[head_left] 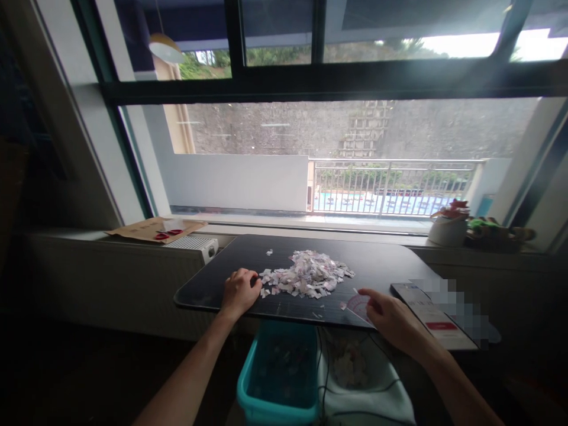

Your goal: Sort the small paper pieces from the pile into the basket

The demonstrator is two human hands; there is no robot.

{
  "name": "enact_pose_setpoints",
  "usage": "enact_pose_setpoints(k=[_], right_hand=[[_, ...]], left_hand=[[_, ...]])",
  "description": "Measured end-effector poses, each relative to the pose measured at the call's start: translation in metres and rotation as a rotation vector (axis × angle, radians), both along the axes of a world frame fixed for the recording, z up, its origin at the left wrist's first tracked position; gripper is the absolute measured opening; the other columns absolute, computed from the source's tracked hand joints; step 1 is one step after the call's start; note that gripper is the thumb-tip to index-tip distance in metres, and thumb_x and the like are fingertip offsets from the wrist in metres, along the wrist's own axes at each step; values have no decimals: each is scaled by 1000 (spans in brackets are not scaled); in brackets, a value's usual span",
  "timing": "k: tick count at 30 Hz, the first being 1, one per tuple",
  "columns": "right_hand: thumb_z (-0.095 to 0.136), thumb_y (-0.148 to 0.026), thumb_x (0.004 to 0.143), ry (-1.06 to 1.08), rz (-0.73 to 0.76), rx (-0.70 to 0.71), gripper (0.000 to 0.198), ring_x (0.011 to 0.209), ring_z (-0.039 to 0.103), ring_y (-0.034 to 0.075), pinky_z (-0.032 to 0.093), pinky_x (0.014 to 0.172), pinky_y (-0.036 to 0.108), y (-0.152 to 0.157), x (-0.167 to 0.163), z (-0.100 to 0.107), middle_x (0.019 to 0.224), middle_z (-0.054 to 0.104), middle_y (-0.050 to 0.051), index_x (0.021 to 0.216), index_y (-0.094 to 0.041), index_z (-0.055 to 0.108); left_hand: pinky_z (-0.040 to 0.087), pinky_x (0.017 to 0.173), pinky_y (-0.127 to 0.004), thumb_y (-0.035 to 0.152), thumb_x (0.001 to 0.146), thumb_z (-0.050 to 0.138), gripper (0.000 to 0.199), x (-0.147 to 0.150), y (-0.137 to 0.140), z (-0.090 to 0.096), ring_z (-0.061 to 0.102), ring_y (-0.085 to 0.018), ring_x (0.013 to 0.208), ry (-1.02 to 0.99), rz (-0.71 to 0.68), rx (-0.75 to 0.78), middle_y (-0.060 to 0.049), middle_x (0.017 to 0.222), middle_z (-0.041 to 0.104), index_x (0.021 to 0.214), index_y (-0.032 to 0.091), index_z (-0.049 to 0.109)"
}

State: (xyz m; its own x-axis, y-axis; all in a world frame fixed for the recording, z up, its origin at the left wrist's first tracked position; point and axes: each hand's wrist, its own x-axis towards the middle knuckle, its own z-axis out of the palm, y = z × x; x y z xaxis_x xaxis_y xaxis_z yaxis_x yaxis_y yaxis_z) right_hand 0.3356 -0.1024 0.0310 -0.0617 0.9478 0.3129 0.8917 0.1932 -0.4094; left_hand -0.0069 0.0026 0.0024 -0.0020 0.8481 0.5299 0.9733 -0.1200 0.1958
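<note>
A loose pile of small white and pinkish paper scraps (pixel 315 274) lies on the dark table (pixel 377 254). At the pile's left edge, my left hand (pixel 241 291) rests with bent fingers held together; a dark spot shows by its fingertips, and I cannot tell what it is. My right hand (pixel 390 316) is right of the pile, its index finger and thumb closed around the edge of a small pale paper scrap (pixel 355 291). Partly under that hand lies a pink fan-shaped print (pixel 358 305). One more scrap (pixel 343 306) sits beside the print.
A flat device with a lit screen (pixel 437 316) lies at the table's right edge. Below the front edge stand a turquoise bin (pixel 248 390) and a pale container (pixel 386 390) with cords across it. Red scissors (pixel 168 234) lie on brown paper (pixel 133 229) at left; a white pot (pixel 448 231) stands on the sill.
</note>
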Motion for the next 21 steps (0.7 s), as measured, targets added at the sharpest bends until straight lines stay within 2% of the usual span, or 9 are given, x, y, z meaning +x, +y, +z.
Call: enact_pose_setpoints(k=[7, 13, 21], right_hand=[[41, -21, 74, 36, 30, 1, 43, 59, 56, 14, 38, 58, 23, 2, -1, -4, 67, 65, 2, 111, -18, 63], [41, -21, 75, 48, 47, 29, 44, 63, 58, 15, 40, 62, 25, 1, -5, -3, 72, 66, 3, 114, -17, 61], [42, -21, 74, 75, 63, -73, 39, 53, 54, 12, 37, 53, 22, -6, 4, -8, 61, 62, -1, 106, -19, 64]], left_hand=[[42, 80, -32, 32, 77, 48, 22, 1, 0, 0, 56, -21, 91, 0, 7, 3, -6, 94, 62, 87, 21, 64], [42, 81, -32, 33, 77, 48, 23, 0, 1, -1, 56, -22, 91, -11, 8, -5, -6, 95, 62, 87, 21, 64], [42, 81, -32, 33, 77, 47, 24, 0, 0, 0, 56, -22, 91, -14, -4, 5, -6, 95, 62, 88, 20, 64]])
